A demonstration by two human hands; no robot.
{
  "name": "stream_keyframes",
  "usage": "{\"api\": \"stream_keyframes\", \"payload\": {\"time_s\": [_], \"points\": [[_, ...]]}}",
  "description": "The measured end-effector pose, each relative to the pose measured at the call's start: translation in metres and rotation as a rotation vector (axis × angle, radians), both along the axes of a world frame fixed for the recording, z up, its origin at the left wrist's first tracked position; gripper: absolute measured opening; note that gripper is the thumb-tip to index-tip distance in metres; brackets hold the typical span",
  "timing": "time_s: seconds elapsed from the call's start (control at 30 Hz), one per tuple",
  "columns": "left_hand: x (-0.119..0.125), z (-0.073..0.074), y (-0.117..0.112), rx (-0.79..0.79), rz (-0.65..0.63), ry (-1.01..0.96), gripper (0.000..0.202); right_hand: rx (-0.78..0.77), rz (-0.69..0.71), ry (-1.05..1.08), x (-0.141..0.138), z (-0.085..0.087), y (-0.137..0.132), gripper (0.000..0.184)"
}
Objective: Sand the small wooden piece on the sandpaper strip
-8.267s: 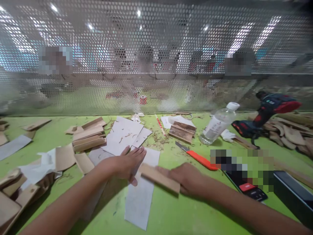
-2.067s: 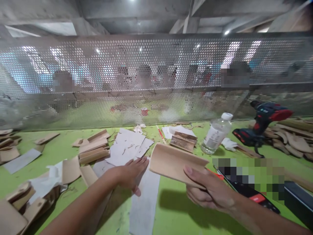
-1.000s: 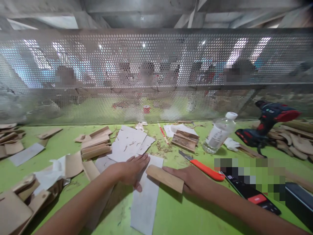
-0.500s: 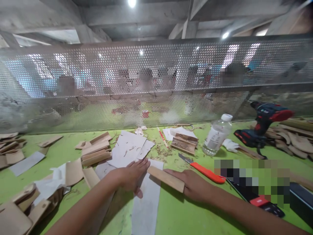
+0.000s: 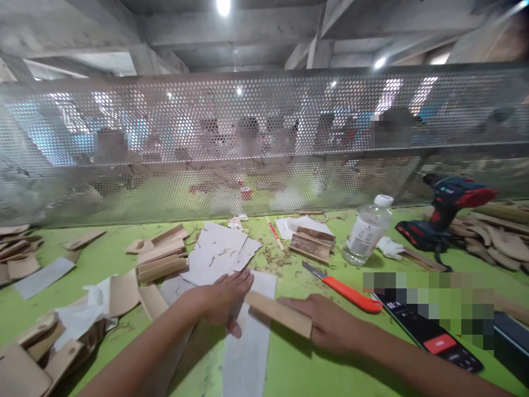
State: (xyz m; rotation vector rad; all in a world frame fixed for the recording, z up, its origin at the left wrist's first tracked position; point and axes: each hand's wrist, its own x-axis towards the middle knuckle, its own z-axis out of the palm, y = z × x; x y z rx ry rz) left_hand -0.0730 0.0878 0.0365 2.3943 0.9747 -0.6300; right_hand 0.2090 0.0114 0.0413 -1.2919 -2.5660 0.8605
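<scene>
My left hand (image 5: pixel 225 300) lies flat with its fingers stretched out, pressing on a strip of white paper (image 5: pixel 248 353). In my right hand (image 5: pixel 326 322) is a pale, flat piece of bamboo (image 5: pixel 281 314), gripped at its right end. The bamboo's left end sits over the paper strip, close to my left fingers; whether it touches the paper I cannot tell. Beyond my left hand are further white sheets (image 5: pixel 215 248) with shavings on them. An orange utility knife (image 5: pixel 351 294), blade out, rests just beyond my right hand.
Bamboo pieces lie in piles at the left (image 5: pixel 25 369) and right (image 5: pixel 496 237). A clear bottle (image 5: pixel 367 229), a cordless drill (image 5: pixel 448 207) and a phone (image 5: pixel 438 342) stand or lie on the right. Behind the green table (image 5: pixel 297 369) runs a perforated metal screen (image 5: pixel 264 127).
My right hand has moved slightly, and the bamboo piece's left end has come a little nearer to me and further left. My left hand stays in place on the paper.
</scene>
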Motion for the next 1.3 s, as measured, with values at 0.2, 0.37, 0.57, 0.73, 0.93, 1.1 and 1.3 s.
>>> {"api": "stream_keyframes", "payload": {"time_s": [0.2, 0.37, 0.57, 0.73, 0.93, 1.1, 1.3], "points": [[-0.002, -0.005, 0.001, 0.025, 0.007, -0.01, 0.136, -0.025, -0.023, 0.024, 0.004, -0.001, 0.004, 0.021], [-0.005, -0.006, 0.002, 0.012, -0.022, -0.043, 0.131, 0.016, -0.083, 0.003, 0.005, -0.011, 0.006, 0.022], [-0.004, -0.005, 0.002, 0.004, 0.0, -0.044, 0.136, 0.017, -0.042, -0.052, 0.003, -0.007, 0.003, 0.018], [-0.006, -0.01, 0.003, 0.014, -0.013, -0.035, 0.135, 0.048, -0.11, -0.106, 0.003, -0.005, 0.004, 0.021], [-0.006, -0.01, 0.003, 0.013, -0.001, -0.048, 0.137, -0.026, -0.025, -0.057, 0.002, -0.001, 0.0, 0.013], [-0.005, -0.011, 0.003, 0.023, -0.002, -0.038, 0.136, 0.088, -0.148, -0.134, 0.01, -0.007, 0.01, 0.025], [0.001, -0.002, -0.001, 0.028, 0.023, 0.012, 0.139, -0.013, 0.039, -0.045, 0.005, -0.006, 0.001, 0.02]]}}
